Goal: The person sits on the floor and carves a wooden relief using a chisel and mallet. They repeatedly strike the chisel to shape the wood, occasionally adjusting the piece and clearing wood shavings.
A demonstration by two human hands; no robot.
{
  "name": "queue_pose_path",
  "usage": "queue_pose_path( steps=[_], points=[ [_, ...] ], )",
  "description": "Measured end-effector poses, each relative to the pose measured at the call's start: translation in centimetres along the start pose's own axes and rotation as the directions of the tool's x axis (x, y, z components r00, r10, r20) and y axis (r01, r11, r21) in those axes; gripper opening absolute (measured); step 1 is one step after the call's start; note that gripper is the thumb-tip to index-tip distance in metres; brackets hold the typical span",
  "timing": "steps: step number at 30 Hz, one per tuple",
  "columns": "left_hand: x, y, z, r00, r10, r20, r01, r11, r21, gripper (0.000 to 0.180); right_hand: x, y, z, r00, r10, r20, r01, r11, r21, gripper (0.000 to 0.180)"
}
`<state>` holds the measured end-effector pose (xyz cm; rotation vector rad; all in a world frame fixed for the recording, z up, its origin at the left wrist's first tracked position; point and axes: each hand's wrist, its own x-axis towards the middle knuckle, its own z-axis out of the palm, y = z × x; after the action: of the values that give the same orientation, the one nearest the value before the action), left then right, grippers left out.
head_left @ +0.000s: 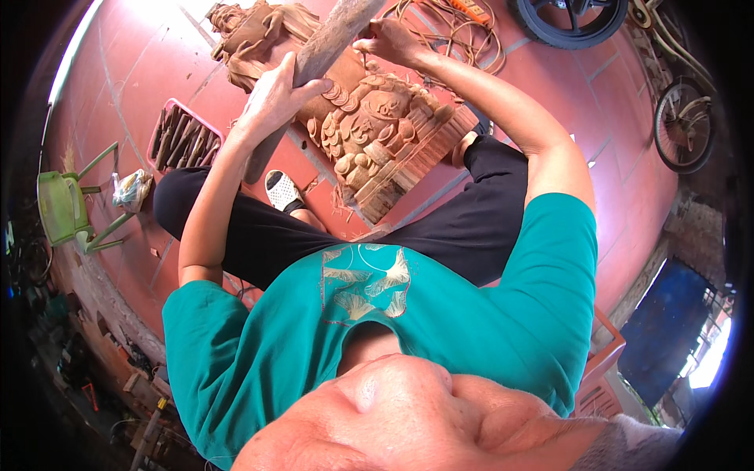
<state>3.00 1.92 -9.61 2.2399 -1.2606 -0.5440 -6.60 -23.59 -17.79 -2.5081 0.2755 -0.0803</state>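
A carved wooden statue (369,118) lies on the tiled floor between my legs, with coins and rounded figures in relief and a stepped base. In my left hand (275,98) is a thick wooden mallet (338,35), held slantwise over the statue and hiding part of it. My right hand (393,43) is closed at the statue's far right side. A small dark piece shows by its fingers, partly behind the mallet; I cannot make out what it is.
Left of the statue, a pink basket (206,122) holds several chisels (182,141). Beyond it stand a green chair (61,208) and a plastic bag (132,191). Orange cable (488,41) coils at the far right, near a black wheel (569,35). My sandalled foot (283,188) rests beside the statue.
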Motion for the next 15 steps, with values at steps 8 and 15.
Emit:
queue_pose_path(
  steps=[8,15],
  points=[
    [-0.7,1.4,-1.4,0.999,-0.042,0.003,0.041,0.983,-0.181,0.069,0.1,4.6,1.6,0.988,0.097,-0.123,-0.018,0.85,0.526,0.018],
    [-0.5,0.7,-0.7,0.997,0.033,-0.063,-0.043,0.985,-0.167,0.067,0.3,3.0,0.9,0.993,0.031,-0.11,0.02,0.903,0.429,0.024]
  ],
)
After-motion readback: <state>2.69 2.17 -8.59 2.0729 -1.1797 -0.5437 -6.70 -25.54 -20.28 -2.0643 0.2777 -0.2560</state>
